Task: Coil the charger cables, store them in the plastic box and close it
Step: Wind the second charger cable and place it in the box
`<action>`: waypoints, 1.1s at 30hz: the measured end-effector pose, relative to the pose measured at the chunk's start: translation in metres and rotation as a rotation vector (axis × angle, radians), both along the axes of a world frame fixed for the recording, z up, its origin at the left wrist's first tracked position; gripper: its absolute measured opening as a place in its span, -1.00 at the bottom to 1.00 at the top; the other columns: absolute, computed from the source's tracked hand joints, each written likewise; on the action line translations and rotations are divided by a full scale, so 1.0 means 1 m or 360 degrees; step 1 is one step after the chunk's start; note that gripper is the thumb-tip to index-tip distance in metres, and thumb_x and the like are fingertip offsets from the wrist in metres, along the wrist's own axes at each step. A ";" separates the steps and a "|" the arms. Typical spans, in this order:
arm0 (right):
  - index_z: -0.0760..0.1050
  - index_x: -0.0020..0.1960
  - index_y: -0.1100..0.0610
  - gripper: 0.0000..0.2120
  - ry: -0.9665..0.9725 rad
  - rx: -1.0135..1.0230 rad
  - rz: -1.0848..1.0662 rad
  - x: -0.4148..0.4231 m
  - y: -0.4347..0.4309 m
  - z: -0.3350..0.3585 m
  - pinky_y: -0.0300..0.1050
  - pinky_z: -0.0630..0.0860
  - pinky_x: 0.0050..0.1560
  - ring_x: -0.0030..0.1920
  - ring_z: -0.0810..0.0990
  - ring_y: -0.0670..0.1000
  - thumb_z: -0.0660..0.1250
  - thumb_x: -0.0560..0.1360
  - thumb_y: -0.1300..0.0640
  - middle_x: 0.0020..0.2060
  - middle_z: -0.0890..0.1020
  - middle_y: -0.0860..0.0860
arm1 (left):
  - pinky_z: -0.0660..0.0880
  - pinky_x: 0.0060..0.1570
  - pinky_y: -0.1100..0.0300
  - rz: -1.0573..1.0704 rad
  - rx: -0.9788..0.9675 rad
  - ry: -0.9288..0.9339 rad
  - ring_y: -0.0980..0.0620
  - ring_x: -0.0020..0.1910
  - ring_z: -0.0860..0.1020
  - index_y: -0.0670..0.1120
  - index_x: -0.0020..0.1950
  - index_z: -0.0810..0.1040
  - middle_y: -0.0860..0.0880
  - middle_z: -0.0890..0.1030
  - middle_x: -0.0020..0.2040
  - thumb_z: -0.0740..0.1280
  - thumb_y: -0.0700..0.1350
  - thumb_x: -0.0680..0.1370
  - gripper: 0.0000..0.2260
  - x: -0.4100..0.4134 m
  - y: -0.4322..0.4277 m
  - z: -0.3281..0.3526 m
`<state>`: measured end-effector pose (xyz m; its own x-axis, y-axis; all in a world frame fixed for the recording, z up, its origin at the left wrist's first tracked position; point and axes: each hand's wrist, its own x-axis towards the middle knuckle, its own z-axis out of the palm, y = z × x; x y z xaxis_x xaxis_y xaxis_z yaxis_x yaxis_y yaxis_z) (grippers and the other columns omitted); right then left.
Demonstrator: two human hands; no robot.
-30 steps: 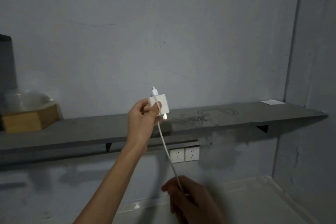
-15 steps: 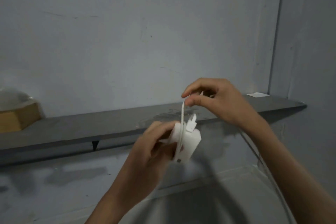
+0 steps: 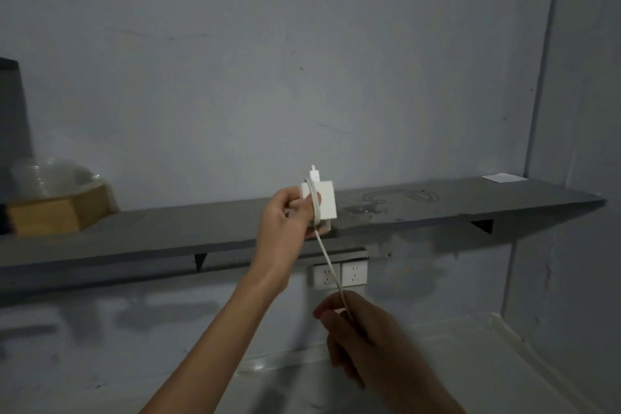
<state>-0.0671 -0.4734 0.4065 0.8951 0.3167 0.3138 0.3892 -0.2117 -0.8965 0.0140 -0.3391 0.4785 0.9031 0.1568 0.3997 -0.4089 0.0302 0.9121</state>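
**Head view: we are in the coiling step, winding the cable round its charger block**

The left grip, a bare hand, is raised in front of the shelf. Its fingers and thumb are curled round the white charger block. The thumb presses one turn of the white cable against the block's face. From the block's lower edge the cable runs down and to the right, fairly taut, into the right grip. That hand is nearer to us and blurred, but its fingers look curled round the cable, pinching it.

So the task's thing is in the air, held between both hands, well apart from any container. We judge the coiling barely begun, since only one wrap shows. How much cable trails below the right grip is hidden.

The next move calls for the right grip to carry the cable up and over the block. The left thumb must lift briefly, then clamp each new turn, or the wrap will spring loose.

Storing and closing are not yet begun. A clear plastic container sits on a wooden block at the shelf's far left. We cannot tell whether it is the box meant.
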 end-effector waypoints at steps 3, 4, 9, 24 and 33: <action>0.52 -0.10 0.01 -0.89 -0.0372 -0.0342 -0.0067 -0.007 -0.019 0.026 -0.41 0.35 -0.41 -0.54 0.45 -0.18 0.25 0.57 0.08 -0.51 0.56 -0.12 | 0.56 -0.13 0.39 0.0266 0.0549 -0.0170 0.11 -0.04 0.59 -0.08 0.12 0.56 -0.04 0.58 0.05 0.30 -0.15 0.58 -0.86 0.002 0.000 -0.025; 0.52 -0.16 0.03 -0.84 -0.0610 -0.0505 -0.0162 -0.005 -0.027 0.035 -0.46 0.32 -0.37 -0.50 0.47 -0.22 0.25 0.57 0.06 -0.51 0.54 -0.17 | 0.51 -0.17 0.42 0.0296 0.0705 -0.0249 0.16 -0.06 0.57 -0.03 0.09 0.55 -0.03 0.56 0.04 0.30 -0.13 0.55 -0.87 0.001 0.002 -0.032; 0.62 -0.06 -0.07 -0.79 -0.1449 -0.1052 -0.0476 0.022 -0.061 0.086 -0.14 0.56 -0.19 -0.18 0.64 -0.19 0.22 0.53 -0.09 -0.18 0.69 -0.22 | 0.52 -0.19 0.19 -0.0041 0.0959 -0.0429 0.09 -0.17 0.57 0.17 0.01 0.59 0.13 0.52 -0.10 0.28 0.13 0.50 -0.84 -0.031 0.016 -0.061; 0.62 -0.22 0.07 -0.66 0.0075 0.0393 0.0050 0.029 -0.007 -0.032 -0.31 0.17 -0.60 -0.63 0.28 -0.08 0.17 0.58 -0.03 -0.56 0.47 -0.03 | 0.59 0.08 0.03 -0.0306 -0.0264 -0.0209 -0.12 0.03 0.64 -0.16 0.20 0.60 -0.18 0.68 0.08 0.32 -0.17 0.58 -0.78 -0.061 0.006 -0.016; 0.50 0.01 -0.12 -0.90 -0.0277 -0.0451 0.0012 -0.015 -0.017 -0.006 -0.45 0.36 -0.28 -0.41 0.53 -0.26 0.21 0.58 0.01 -0.47 0.59 -0.19 | 0.56 0.05 0.15 0.0463 0.0727 -0.0210 0.08 0.04 0.58 0.07 0.12 0.54 0.00 0.55 0.05 0.31 -0.20 0.57 -0.79 0.007 0.038 -0.072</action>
